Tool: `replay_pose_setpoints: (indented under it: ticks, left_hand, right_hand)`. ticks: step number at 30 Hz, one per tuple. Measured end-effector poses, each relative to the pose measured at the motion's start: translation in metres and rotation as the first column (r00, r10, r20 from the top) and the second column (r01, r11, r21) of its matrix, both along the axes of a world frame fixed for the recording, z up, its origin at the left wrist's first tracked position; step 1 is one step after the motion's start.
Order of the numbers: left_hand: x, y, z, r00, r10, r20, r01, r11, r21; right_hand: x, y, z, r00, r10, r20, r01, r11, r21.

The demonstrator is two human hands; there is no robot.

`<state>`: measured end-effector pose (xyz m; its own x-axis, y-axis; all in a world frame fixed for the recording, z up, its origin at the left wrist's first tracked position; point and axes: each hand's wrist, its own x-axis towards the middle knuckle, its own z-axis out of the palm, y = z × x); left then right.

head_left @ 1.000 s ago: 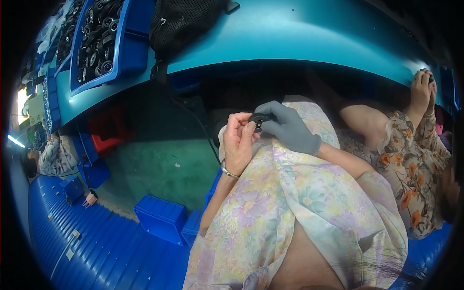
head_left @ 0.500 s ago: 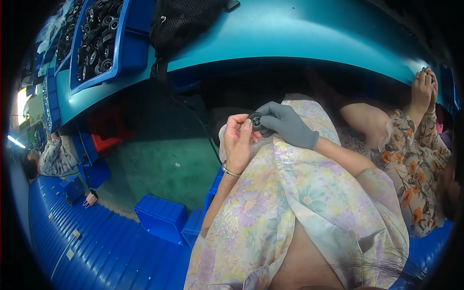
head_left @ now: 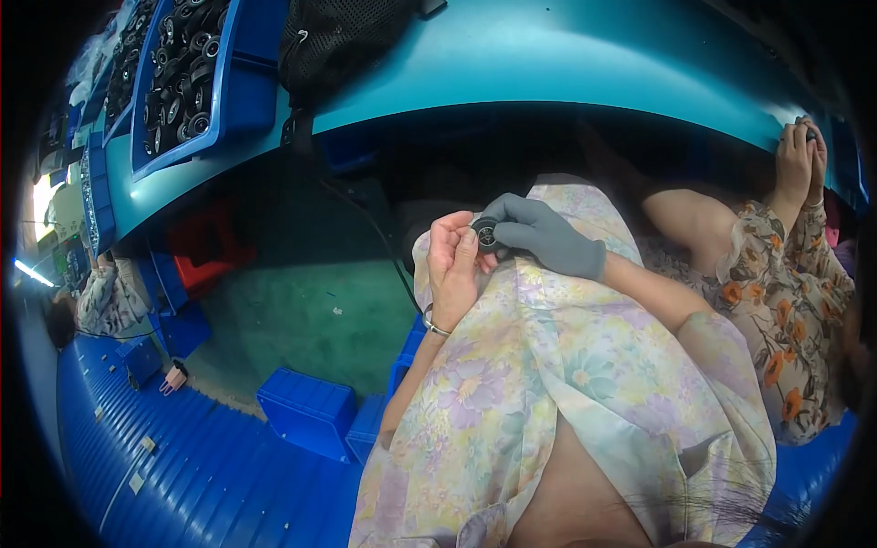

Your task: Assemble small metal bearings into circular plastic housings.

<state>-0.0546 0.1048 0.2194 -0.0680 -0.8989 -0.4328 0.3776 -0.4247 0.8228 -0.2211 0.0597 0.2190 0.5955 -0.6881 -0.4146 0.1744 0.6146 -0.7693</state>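
Note:
A small round black part (head_left: pixel 485 235) sits between my two hands, above my lap. My right hand (head_left: pixel 545 237), in a grey glove, grips it from the right. My bare left hand (head_left: pixel 453 263), with a thin bracelet at the wrist, touches it from the left with the fingertips. Both hands rest over my pale floral dress (head_left: pixel 557 365), below the edge of the teal workbench (head_left: pixel 566 64).
A blue bin (head_left: pixel 196 78) full of several black round parts stands on the bench at the upper left, beside a black mesh bag (head_left: pixel 343 36). Blue crates (head_left: pixel 306 411) sit on the floor to the left. Another person's hands (head_left: pixel 797 164) work at the right.
My hands have stayed together on the part, shifting only slightly; the person at the right has barely moved.

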Motion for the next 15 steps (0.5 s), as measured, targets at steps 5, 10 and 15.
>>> replay_pose_setpoints:
  ticks: [5, 10, 15]
  left_hand:
    - [-0.003, 0.000, -0.003, 0.991, 0.077, 0.111, -0.076, 0.997, -0.013]
    - [-0.005, -0.002, 0.008, 0.981, 0.057, 0.183, -0.048, 0.997, -0.052]
    - [-0.006, -0.001, 0.011, 0.983, 0.063, 0.173, -0.054, 0.997, -0.056]
  right_hand:
    - [0.002, 0.001, -0.002, 0.997, -0.039, -0.062, 0.042, 0.998, 0.053]
    - [0.004, 0.005, -0.002, 0.993, -0.059, -0.104, 0.057, 0.998, -0.021]
    - [0.005, -0.001, 0.007, 0.949, 0.008, -0.314, -0.050, 0.991, -0.126]
